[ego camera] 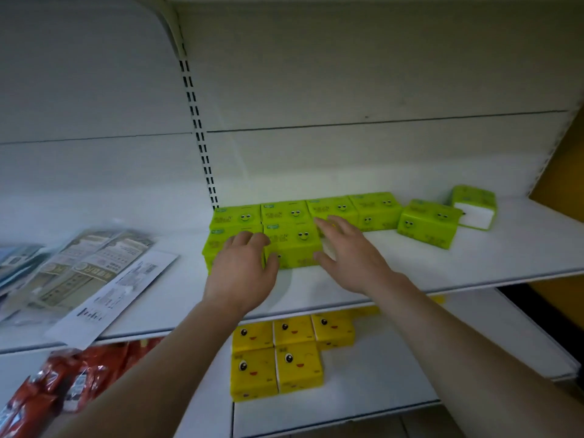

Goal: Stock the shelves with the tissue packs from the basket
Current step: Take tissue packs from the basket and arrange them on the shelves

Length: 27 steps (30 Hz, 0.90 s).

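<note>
Several green tissue packs with smiley faces stand in two rows on the white upper shelf (410, 273). My left hand (243, 270) rests flat on the front-left green pack (218, 245). My right hand (344, 251) has straight fingers against the right side of the front green pack (294, 245). Two more green packs lie apart to the right, one nearer (426, 224) and one turned on end (474, 207). Several yellow tissue packs (278, 355) sit on the lower shelf. No basket is in view.
Flat packaged goods (79, 273) lie on the upper shelf at the left, with red packets (50, 387) below them. A slotted upright (199, 134) divides the shelf bays. A brown board (562, 172) leans at the far right.
</note>
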Tool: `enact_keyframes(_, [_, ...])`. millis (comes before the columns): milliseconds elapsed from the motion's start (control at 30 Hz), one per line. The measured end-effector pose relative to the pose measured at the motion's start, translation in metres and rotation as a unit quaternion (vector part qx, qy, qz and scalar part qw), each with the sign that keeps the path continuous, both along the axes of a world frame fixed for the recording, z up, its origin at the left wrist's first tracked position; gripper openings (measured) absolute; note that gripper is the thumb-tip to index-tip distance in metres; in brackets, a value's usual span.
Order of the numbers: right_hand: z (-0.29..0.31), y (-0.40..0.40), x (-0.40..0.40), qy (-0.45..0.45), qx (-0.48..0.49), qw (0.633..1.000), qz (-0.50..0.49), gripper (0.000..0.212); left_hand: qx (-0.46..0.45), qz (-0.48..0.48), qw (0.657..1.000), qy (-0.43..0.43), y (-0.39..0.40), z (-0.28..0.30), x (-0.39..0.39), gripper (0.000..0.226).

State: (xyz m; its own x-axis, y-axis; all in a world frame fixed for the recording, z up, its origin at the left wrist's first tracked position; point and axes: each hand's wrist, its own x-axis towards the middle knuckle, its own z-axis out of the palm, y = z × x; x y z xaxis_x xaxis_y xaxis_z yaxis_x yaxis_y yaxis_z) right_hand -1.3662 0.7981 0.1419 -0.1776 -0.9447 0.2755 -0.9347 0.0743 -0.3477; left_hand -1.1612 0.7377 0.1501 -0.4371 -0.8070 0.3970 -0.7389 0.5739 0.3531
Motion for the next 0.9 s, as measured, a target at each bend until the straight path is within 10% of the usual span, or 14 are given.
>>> enact_keyframes(233, [0.015,0.151,-0.044,-0.043,-0.037,0.994,-0.094,0.042,0.105,-0.198,0.969,0.101,0.134,-0.002,-0.091,0.014])
enact_keyframes(667, [-0.024,0.453,-0.073,-0.078,0.275,0.92,-0.269,0.047,0.256,-0.522,0.774,-0.25,0.367,-0.109,-0.184,0.042])
enact_keyframes(900, [-0.07,0.508,-0.053,-0.133,0.385,0.872,-0.272,0.075,0.169,-0.469,0.833,-0.24,0.391,-0.132,-0.187,0.047])
